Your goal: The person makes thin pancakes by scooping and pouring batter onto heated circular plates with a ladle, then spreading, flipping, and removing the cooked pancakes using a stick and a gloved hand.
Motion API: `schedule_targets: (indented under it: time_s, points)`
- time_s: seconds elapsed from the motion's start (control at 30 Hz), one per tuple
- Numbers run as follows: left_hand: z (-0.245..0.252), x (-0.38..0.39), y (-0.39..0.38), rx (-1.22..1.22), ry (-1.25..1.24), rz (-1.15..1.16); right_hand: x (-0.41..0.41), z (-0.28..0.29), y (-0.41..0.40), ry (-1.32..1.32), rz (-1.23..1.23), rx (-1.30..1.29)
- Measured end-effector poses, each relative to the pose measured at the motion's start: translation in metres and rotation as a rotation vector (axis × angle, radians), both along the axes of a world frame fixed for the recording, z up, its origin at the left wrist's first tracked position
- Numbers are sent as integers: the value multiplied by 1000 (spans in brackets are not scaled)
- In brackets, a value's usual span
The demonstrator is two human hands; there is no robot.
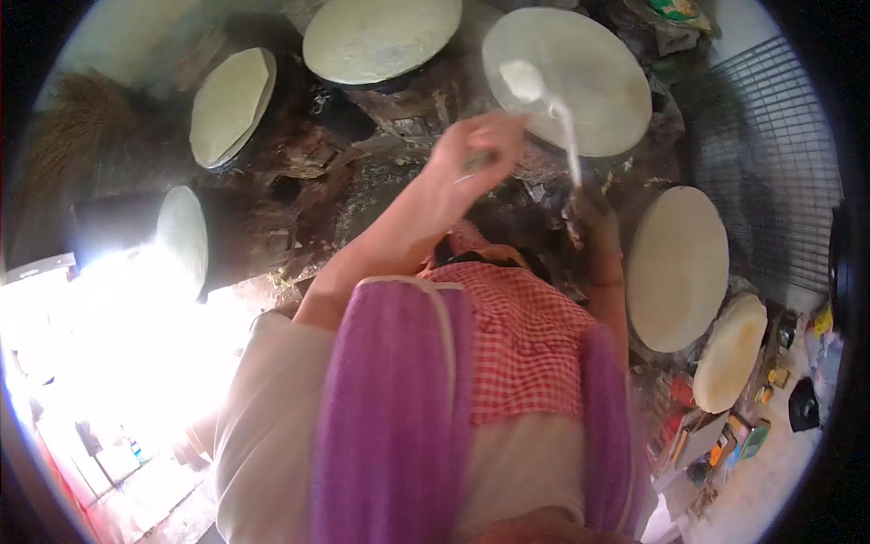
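My left hand (484,146) is blurred, its fingers curled, at the near edge of a large round griddle with a pale surface (598,81). Whether it holds something is unclear. To its right, my right hand (597,221), dark and partly in shadow, grips a pale stick (572,146) that slants up over the griddle. Near the stick's far end, a white lump (522,80) shows over the griddle's left part; blur hides whether they touch. Another large pale disc (384,37) lies to the left of this griddle.
Further pale discs stand around me: two overlapping ones (230,109) and a narrow-looking one (182,234) at left, a large one (677,268) and a browned one (731,353) at right. A wire grid (768,149) is at far right. Boxes (697,438) lie at lower right.
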State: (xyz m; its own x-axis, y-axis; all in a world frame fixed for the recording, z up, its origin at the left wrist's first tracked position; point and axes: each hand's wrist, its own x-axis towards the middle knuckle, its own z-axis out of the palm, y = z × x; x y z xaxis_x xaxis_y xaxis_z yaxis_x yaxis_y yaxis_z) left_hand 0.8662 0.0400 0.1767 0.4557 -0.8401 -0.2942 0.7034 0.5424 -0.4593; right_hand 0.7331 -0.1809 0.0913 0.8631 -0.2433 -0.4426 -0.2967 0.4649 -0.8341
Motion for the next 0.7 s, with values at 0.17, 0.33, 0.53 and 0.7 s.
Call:
schedule_targets:
  time_s: [0.17,0.33,0.53,0.7]
  points:
    - [4,-21,80,-155,-356,77,16,-42,-40,21,-243,-290]
    - [17,41,160,-93,-437,160,51,-12,56,153,373,-434]
    - [-4,138,239,123,-612,122,51,-90,120,-251,110,-362]
    - [-38,201,245,526,-698,25,143,-9,166,19,315,-397]
